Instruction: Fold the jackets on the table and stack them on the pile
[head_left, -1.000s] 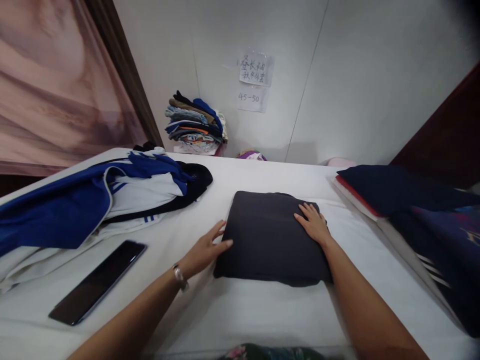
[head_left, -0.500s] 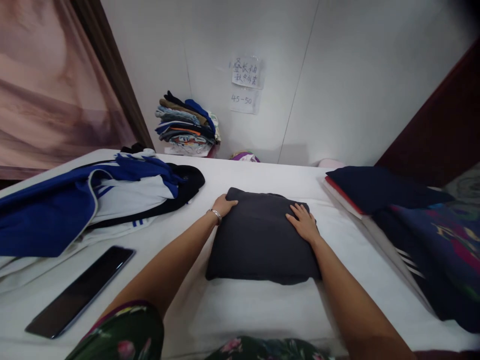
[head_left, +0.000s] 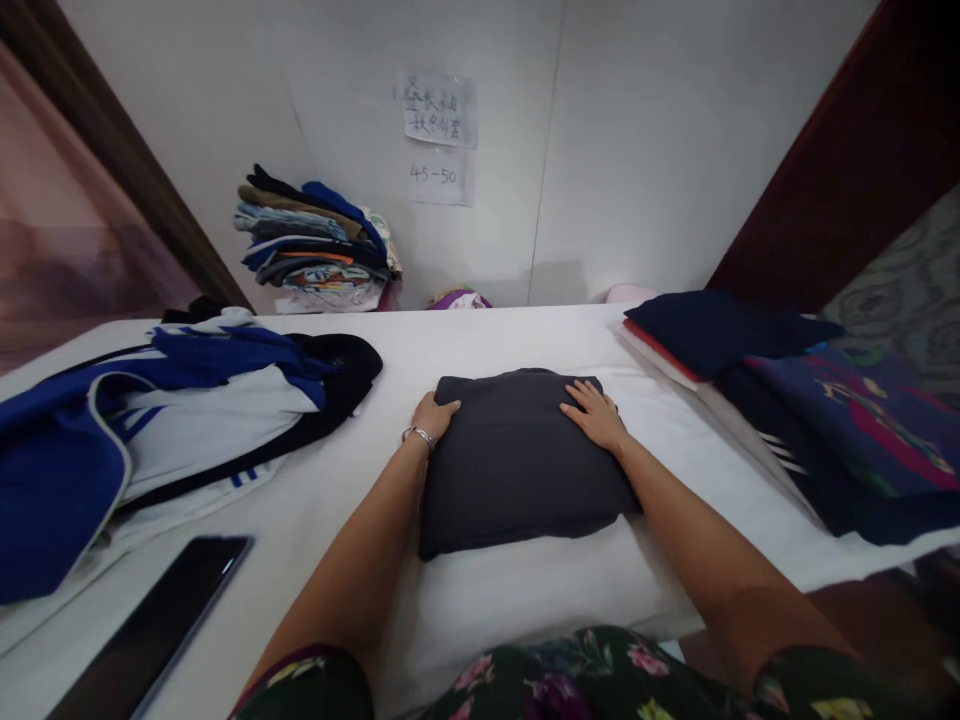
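Dark garment [head_left: 525,460] under spread, ungripping right fingers [head_left: 581,393]; left fingers [head_left: 452,407]: hold cannot be told; folds could be skewed by uneven pull.

From afar I saw the left hand [head_left: 433,418] move along the left edge of the dark folded garment [head_left: 525,460] to its far corner, while my view swung right, cutting off the near end of the phone [head_left: 156,630]

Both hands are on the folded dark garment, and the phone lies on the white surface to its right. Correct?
Not quite: the head view shows the phone to the left of the folded dark garment. The left hand and right hand are on the garment, and the phone lies on the white surface.
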